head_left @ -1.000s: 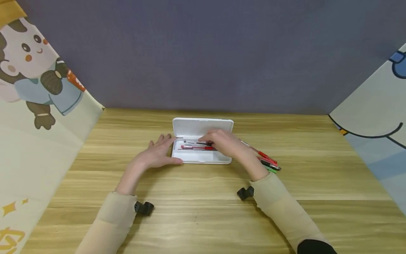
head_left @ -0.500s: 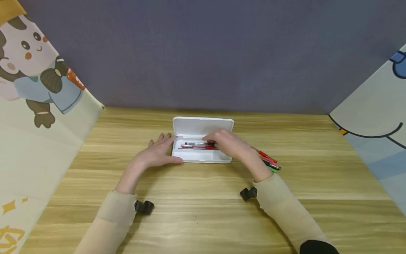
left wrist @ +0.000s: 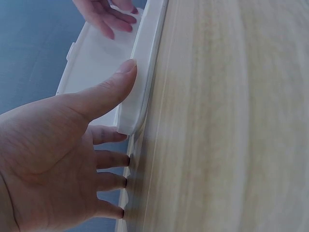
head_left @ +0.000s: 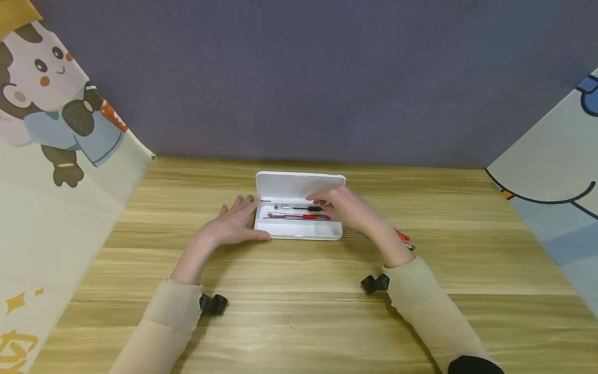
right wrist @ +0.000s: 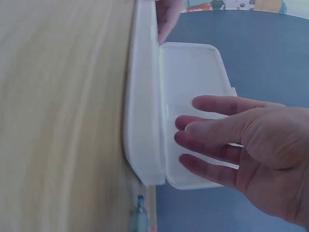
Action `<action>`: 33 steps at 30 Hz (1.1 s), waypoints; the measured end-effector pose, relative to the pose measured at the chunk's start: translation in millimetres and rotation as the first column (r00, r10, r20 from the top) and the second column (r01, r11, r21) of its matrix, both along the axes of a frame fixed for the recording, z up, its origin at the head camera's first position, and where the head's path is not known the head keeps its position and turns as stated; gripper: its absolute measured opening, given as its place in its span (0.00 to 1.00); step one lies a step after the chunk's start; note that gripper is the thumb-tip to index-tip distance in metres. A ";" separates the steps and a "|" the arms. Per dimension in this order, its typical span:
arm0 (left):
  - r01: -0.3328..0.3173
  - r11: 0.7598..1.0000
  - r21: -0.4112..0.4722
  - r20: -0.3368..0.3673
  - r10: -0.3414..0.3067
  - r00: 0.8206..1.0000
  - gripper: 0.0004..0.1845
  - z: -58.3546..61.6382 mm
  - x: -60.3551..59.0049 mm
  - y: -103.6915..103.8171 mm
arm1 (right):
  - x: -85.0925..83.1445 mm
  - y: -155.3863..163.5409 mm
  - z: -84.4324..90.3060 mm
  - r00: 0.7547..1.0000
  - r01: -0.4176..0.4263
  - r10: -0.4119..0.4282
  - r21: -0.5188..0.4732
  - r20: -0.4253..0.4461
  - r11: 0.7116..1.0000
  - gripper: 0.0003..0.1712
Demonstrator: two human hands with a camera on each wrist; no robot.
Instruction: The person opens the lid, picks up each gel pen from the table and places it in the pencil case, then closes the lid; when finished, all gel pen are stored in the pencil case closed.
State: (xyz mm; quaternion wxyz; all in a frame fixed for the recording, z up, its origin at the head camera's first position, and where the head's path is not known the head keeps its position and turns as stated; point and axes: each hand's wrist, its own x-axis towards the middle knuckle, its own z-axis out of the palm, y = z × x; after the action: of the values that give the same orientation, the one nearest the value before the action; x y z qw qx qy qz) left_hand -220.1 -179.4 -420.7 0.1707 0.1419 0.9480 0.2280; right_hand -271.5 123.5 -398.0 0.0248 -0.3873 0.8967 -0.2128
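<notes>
A white pencil case lies on the table with its lid raised at the back. Inside it a black pen and a red pen lie lengthwise, with another slim pen partly visible beside them. My left hand spreads at the case's left end, thumb against the front edge and straight fingers by the end wall. Over the case's right end hovers my right hand. Its fingers are slightly bent and apart, with nothing between them in the right wrist view.
More pens lie on the wooden table right of the case, mostly behind my right forearm. A grey-blue panel stands at the back, with cartoon-printed panels on both sides.
My right hand has let go of the black pen, which now lies in the case. It has drawn back to the right. My left hand has stayed in place.
</notes>
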 end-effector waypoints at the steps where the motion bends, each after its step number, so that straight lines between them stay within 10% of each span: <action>1: 0.001 1.000 0.002 0.001 -0.001 1.000 0.56 -0.1 0.0 -0.1 | 0.4 2.4 1.4 1.000 0.000 0.000 -0.020 0.004 1.000 0.22; 15: -0.001 1.000 0.002 0.012 0.001 1.000 0.56 1.6 0.8 0.8 | 4.3 73.8 4.8 0.991 0.129 -0.120 -0.202 0.055 0.971 0.18; 33: 0.004 1.000 0.018 0.013 -0.004 1.000 0.56 0.7 1.2 -0.3 | 7.8 136.5 -13.5 0.958 0.191 -0.191 0.019 0.212 0.981 0.29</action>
State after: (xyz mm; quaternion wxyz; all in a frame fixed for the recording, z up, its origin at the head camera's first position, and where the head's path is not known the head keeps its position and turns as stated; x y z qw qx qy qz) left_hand -218.9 -179.7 -420.1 0.1760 0.1438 0.9445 0.2373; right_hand -263.7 260.1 -411.5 0.0996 -0.2740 0.9219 -0.2551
